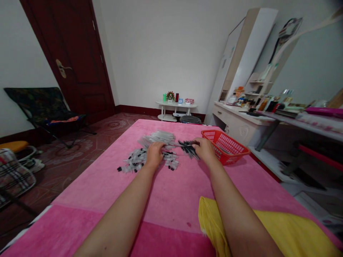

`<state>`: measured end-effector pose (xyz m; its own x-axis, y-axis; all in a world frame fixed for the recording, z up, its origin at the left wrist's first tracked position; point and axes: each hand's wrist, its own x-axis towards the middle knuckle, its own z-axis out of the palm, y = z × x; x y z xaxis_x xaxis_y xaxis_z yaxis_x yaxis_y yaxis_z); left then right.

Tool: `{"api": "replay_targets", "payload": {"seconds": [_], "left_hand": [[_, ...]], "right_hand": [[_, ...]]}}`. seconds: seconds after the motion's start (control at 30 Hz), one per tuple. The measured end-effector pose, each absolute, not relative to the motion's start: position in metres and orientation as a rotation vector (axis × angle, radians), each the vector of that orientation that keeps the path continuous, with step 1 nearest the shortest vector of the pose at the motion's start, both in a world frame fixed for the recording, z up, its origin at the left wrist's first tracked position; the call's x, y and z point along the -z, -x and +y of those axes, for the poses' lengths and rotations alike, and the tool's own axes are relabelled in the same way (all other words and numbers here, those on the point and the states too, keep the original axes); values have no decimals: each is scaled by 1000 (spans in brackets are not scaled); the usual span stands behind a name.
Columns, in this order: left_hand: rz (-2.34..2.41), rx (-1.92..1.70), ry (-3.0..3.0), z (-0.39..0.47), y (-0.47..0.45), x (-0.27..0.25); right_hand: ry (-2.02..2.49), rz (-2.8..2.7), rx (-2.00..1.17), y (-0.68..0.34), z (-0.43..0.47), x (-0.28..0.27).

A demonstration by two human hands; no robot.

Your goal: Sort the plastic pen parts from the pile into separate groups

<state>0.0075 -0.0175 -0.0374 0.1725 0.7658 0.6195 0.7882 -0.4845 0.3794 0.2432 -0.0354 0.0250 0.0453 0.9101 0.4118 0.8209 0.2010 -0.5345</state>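
Note:
My left hand [154, 155] is closed, its fingertips pinching what looks like a thin clear plastic tube that points right. Behind it lies a heap of long clear tubes [158, 137]. Around its wrist side spread many short clear plastic pieces [134, 160], several with black ends. My right hand [204, 150] is pinched on a slim dark piece that points left toward the tube; its exact kind is too blurred to tell. Below that piece is a small pile of thin black pieces [190, 151]. Both hands are slightly above the pink cover [177, 192].
A red plastic basket [235, 154] stands just right of my right hand. Yellow cloth [284, 228] lies under my right forearm. Farther off are a white low table [175, 104], a folding chair [40, 107] and a cluttered dressing table [241, 117].

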Motion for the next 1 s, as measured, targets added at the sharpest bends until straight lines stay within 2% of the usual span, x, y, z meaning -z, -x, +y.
{"api": "replay_targets", "payload": {"seconds": [0.13,0.27,0.5,0.83,1.0], "left_hand": [[-1525,1358,2435,-16,-11,40],[-1681,1683,2175,-11,-5,44],[-1807,2085,1853,-4,5,50],[-1712,1993,1924,-7,2,48],[-1625,1842,2056,-12,-2,44]], "right_hand": [[1419,-1751,-273,-222,-28,-14],[1395,-1632,-371,-209,-22,6],[1274,-2238,-609,-193,-38,14],[1473,-2565,-115,-161,-71,2],[1459,-2556,-73,-163,-72,3]]}}
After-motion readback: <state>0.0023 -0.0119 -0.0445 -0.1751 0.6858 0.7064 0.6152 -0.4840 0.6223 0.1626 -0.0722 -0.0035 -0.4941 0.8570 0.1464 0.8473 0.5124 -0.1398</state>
